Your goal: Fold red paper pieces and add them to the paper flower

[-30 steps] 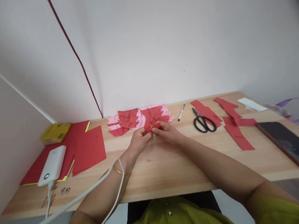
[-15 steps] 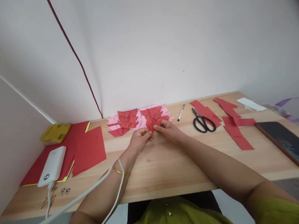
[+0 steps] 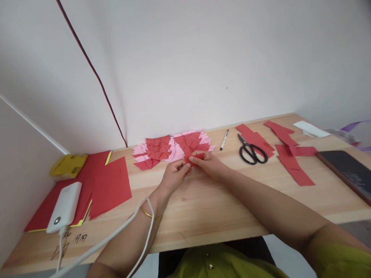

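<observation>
Head view: left hand (image 3: pixel 174 174) and right hand (image 3: pixel 211 165) pinching one small red paper (image 3: pixel 199 156).
Hands almost meeting, paper gripped between them (fold detail hidden, can't tell) above the middle of the wooden tabletop (image 3: pixel 207 212), just in front of the red and pink folded pieces (image 3: pixel 158 147). Right side: marker (image 3: pixel 224 140), black scissors (image 3: pixel 249 153) lying partly on red paper, loose red strips (image 3: pixel 296 170) farther over, phone (image 3: pixel 356 177) beside those. Left side: white power bank (image 3: pixel 65 205) on red sheets (image 3: pixel 112 183), yellow packet (image 3: pixel 69 165) behind it.
</observation>
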{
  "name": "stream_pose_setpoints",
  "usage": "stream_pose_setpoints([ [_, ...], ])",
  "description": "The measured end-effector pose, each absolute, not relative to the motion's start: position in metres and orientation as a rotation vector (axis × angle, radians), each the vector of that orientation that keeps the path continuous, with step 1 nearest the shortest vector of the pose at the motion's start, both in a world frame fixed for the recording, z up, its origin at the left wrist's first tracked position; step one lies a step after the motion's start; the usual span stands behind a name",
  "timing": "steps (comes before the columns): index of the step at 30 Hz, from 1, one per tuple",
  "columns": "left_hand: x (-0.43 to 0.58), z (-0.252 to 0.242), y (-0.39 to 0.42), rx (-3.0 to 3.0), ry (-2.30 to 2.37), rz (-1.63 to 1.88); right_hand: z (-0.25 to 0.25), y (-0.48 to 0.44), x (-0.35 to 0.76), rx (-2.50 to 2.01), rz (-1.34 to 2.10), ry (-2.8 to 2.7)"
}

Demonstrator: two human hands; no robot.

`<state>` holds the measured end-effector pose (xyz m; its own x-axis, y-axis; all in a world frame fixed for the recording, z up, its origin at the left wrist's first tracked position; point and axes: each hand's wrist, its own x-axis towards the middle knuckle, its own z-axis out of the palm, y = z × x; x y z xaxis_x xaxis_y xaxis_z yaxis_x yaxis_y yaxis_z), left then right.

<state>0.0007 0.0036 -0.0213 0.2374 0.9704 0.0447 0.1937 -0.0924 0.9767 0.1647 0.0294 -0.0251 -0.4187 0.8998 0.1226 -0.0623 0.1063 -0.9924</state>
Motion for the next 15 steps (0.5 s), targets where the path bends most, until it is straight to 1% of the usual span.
stream_pose_setpoints([
  [5,-0.0011,-0.0212,0.0041,1.518,1.171,0.990,-0.0225,0.0275,0.1654,-0.939,1.347,-1.563],
  [9,0.0002,-0.0196,0.0028,1.534,1.176,0.985,-0.0242,0.0276,0.1649,-0.896,1.373,-1.556],
  [15,0.0027,-0.0253,0.0030,1.400,1.113,1.060,-0.0249,0.0269,0.1634,-0.867,1.356,-1.589],
])
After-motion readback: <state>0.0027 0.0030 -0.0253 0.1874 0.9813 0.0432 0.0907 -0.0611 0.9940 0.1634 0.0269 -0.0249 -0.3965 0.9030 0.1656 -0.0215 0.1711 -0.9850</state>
